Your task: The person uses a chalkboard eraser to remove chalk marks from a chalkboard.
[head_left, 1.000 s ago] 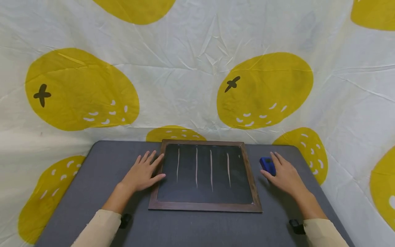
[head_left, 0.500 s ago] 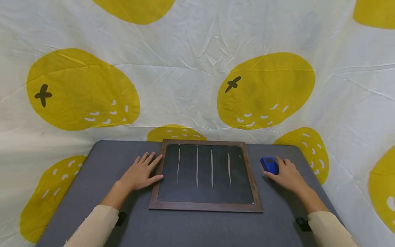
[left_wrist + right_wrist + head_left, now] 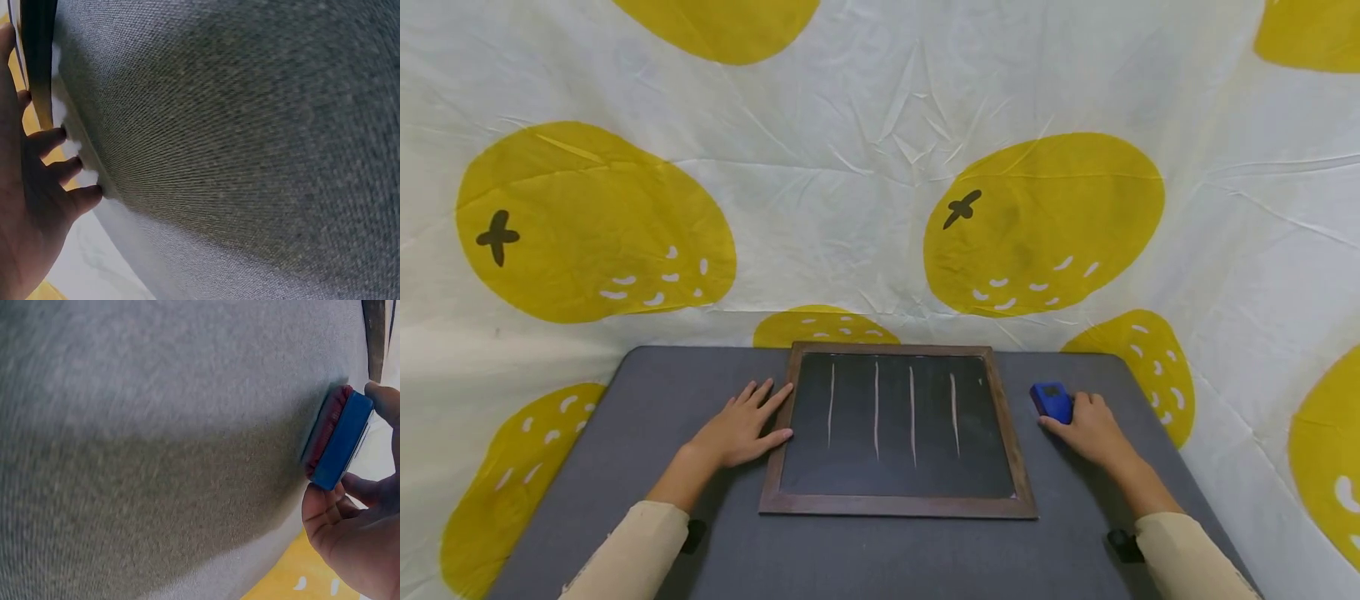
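Note:
A small chalkboard with a brown wooden frame lies on the grey table, bearing several vertical chalk lines. My left hand has its fingers spread, thumb and index finger touching the left side of the frame. In the left wrist view, that hand is seen edge-on, with part of the frame beside it. To the right of the board, my right hand pinches a blue eraser between thumb and fingers. The right wrist view shows the eraser's reddish pad facing down, at or just above the table.
The grey table has rounded far corners. Behind it hangs a white cloth printed with yellow fruit shapes. A strip of tabletop separates the board's right side from the eraser.
My right hand's fingers have shifted from over the eraser's top to its right side, uncovering more of it. My left hand has stayed nearly still at the frame.

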Available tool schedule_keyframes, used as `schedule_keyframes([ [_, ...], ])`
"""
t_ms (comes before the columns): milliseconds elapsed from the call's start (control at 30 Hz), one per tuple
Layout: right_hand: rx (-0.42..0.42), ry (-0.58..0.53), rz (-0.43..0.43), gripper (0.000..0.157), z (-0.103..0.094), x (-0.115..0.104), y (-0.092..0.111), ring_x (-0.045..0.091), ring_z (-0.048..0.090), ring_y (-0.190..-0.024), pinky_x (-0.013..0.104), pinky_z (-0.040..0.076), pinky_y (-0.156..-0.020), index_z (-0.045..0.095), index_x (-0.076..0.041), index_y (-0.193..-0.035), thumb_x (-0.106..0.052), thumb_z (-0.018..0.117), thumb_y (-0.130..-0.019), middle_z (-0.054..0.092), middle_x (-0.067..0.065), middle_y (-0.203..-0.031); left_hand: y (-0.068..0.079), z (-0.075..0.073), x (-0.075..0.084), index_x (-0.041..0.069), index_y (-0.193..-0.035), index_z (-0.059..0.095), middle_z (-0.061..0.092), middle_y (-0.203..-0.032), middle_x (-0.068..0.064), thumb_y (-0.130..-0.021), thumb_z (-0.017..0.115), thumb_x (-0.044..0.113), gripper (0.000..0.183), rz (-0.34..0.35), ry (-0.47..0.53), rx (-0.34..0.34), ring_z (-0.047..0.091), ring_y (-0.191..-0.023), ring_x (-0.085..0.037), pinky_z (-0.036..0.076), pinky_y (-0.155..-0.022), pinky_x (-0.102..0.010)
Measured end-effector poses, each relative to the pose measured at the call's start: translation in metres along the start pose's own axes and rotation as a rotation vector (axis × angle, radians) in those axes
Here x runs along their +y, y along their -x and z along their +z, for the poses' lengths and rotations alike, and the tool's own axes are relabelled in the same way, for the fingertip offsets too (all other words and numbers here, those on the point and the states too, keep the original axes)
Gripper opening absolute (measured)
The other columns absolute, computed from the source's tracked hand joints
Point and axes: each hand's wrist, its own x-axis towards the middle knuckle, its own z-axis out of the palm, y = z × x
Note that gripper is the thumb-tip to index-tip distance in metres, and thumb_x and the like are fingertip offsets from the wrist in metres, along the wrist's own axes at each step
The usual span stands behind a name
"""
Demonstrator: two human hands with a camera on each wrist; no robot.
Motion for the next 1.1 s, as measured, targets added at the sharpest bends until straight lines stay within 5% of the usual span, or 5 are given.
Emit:
schedule_keyframes([
  [700,0.001,-0.090,0.067,0.084,0.000,-0.004,0.004,0.052,0.054,-0.099,0.060,0.053,-0.078,0.041,0.028,-0.133,-0.041,0.072,-0.095,0.045,0.046,-0.120,0.001,0.004,-0.002,0.023,-0.166,0.025,0.028,-0.167,-0.023,-0.103,0.049,0.063,0.079,0.018,-0.011,0.030,0.025,-0.152,-0.054,0.030,-0.112,-0.077],
  [1100,-0.019,-0.083,0.026,0.082,-0.012,-0.011,0.003,0.048,0.056,-0.096,0.055,0.054,-0.073,0.041,0.027,-0.135,-0.041,0.068,-0.098,0.047,0.045,-0.120,0.001,0.003,-0.002,0.022,-0.166,0.026,0.029,-0.167,-0.023,-0.102,0.050,0.063,0.079,0.012,-0.017,0.033,0.026,-0.152,-0.053,0.030,-0.113,-0.076],
])
